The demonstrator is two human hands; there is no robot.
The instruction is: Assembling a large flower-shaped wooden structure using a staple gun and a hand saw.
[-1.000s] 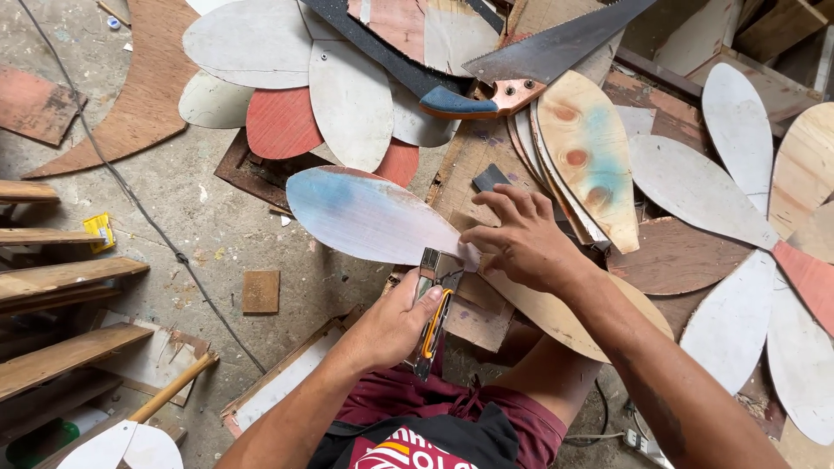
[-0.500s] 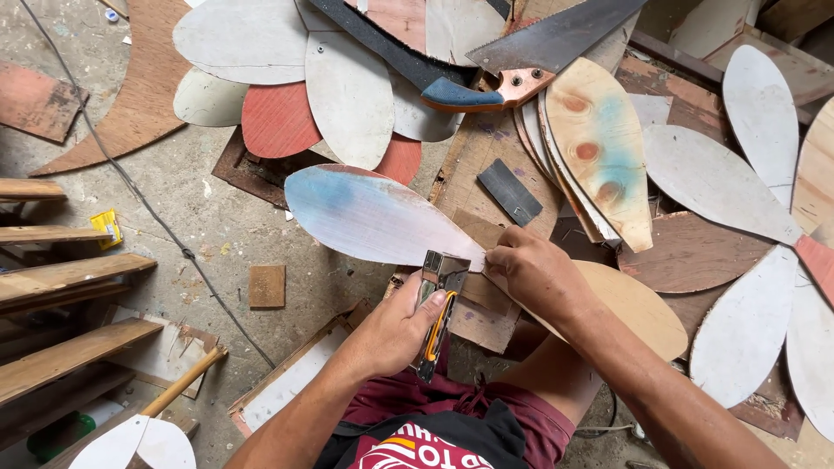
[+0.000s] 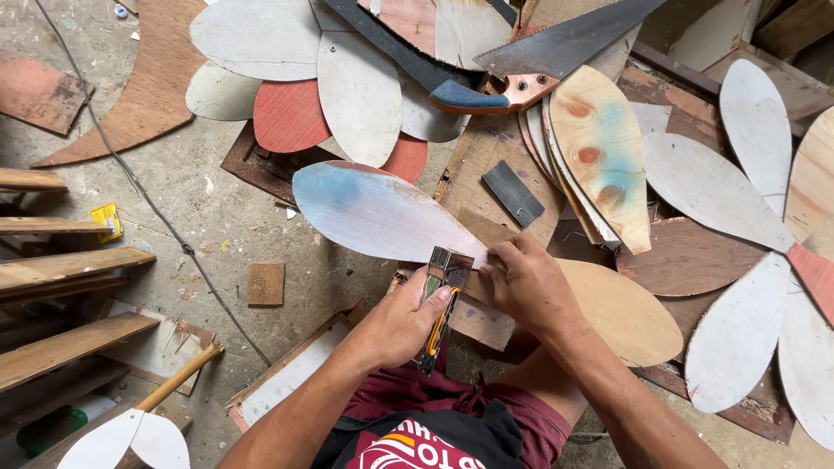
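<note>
Plywood, cut to a leaf shape and washed blue and pink, is the piece in hand: this leaf-shaped panel lies with its narrow tip at the person's fingers, just above the knees. The left hand is closed around a metal staple gun with an orange-and-black grip, its nose set right at the panel's tip. The right hand presses flat, fingers together, just right of the tip, pinning it onto a bare plywood leaf beneath. The step looks like fastening the two tips; the next move calls for steady downward pressure. A handsaw lies well beyond the panel.
</note>
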